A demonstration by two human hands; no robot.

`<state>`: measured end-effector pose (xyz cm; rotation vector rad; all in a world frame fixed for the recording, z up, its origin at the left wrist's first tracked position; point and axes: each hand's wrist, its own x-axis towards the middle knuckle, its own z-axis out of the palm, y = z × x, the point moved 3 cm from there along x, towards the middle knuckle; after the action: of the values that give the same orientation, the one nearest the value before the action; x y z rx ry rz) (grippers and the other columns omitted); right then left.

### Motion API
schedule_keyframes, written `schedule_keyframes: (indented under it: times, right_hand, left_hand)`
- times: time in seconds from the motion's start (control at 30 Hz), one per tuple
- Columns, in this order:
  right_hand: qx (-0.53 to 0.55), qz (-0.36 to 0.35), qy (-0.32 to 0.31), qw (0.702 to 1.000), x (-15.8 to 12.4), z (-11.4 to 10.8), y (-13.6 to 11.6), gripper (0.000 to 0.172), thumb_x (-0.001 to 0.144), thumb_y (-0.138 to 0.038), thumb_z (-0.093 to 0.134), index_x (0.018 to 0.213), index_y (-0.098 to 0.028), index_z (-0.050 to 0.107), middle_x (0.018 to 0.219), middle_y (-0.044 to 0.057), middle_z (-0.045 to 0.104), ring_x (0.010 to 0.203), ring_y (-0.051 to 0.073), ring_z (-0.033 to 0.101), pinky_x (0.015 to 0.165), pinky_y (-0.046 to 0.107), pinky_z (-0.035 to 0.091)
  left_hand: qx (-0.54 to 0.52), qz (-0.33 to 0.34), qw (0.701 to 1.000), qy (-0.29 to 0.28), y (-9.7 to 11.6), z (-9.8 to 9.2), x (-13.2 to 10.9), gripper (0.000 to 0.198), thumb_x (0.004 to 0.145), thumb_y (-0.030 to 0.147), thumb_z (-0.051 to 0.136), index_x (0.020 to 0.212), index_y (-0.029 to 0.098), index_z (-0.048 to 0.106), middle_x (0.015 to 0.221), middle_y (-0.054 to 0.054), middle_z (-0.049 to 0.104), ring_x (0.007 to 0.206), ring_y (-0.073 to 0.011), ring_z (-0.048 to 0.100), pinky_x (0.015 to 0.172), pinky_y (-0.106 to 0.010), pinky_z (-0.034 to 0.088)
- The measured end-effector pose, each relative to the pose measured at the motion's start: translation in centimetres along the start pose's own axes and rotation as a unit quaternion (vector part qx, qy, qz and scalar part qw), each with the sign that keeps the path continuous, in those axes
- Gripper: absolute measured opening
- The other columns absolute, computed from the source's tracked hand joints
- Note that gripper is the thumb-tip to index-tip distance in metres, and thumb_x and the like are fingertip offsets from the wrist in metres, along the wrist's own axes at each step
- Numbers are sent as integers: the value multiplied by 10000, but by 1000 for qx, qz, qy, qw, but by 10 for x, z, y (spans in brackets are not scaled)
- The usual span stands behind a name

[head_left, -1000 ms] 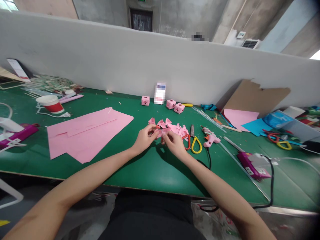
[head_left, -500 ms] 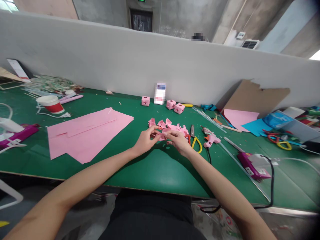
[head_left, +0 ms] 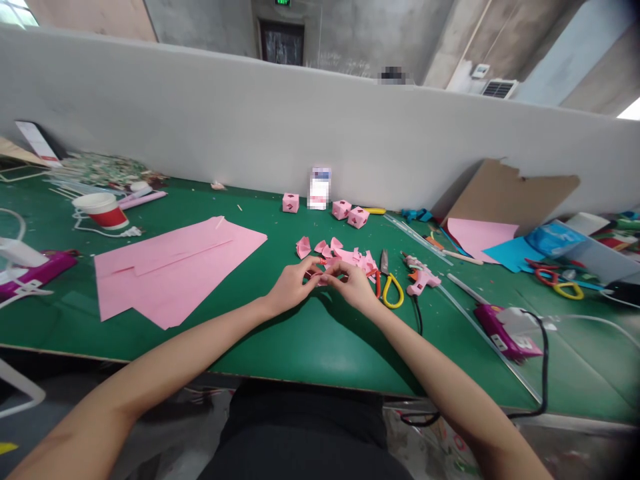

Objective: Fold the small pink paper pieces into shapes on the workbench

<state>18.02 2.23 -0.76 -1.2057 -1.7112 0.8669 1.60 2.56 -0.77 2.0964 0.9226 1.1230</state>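
Pink in colour, the paper piece (head_left: 323, 273) was located at the centre of the frame, just above the green table (head_left: 310, 347), gripped by both of my hands. My left hand (head_left: 291, 288) entered from the lower left; its thumb and forefinger were pinched shut on the left edge of the piece, with the other fingers curled beneath. My right hand (head_left: 356, 287) entered from the lower right; its fingertips were pinched shut on the right edge. The fingertips of the two hands nearly met, and they covered most of the piece, so I could not tell its exact shape. A heap of pink scraps (head_left: 350, 256) lay on the table just behind my hands. Scissors (head_left: 386, 275) with one red and one yellow handle lay just right of my right hand, and a pink glue gun (head_left: 419, 275) lay just beyond them. Three pink cubes (head_left: 342, 209) stood further up the frame, near the grey partition (head_left: 200, 127). A large pink sheet (head_left: 175, 267) lay flat at centre left, well apart from my hands. A paper cup (head_left: 103, 209) stood at the upper left of the table.
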Motion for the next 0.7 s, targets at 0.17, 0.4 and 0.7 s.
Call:
schedule_keyframes:
  times: [0.17, 0.4, 0.7]
  right_hand:
    - [-17, -12, 12, 1000, 0, 2, 0, 252, 797, -428, 663, 777, -177, 659, 774, 30, 689, 706, 160, 619, 629, 269, 463]
    - [-31, -39, 36, 998, -1, 0, -1, 274, 818, -451, 632, 781, -179, 631, 773, 33, 677, 693, 159, 603, 633, 276, 467]
    - [-20, 4, -74, 997, 5, -2, 13, 302, 781, -465, 677, 836, -169, 700, 769, 36, 686, 673, 155, 608, 598, 267, 494]
  left_hand:
    - [-24, -12, 999, -20, -1, 0, 2, 309, 890, 269, 551, 1186, 181, 546, 983, -58, 712, 891, -178, 698, 804, -305, 567]
    - [-105, -60, 992, -35, -6, 2, 3, 376, 851, 305, 608, 1193, 172, 528, 1076, -94, 700, 889, -191, 707, 753, -287, 573]
    - [-71, -104, 992, 17, -6, -1, 3, 291, 838, 279, 593, 1105, 166, 573, 910, -65, 738, 774, -175, 717, 735, -287, 564]
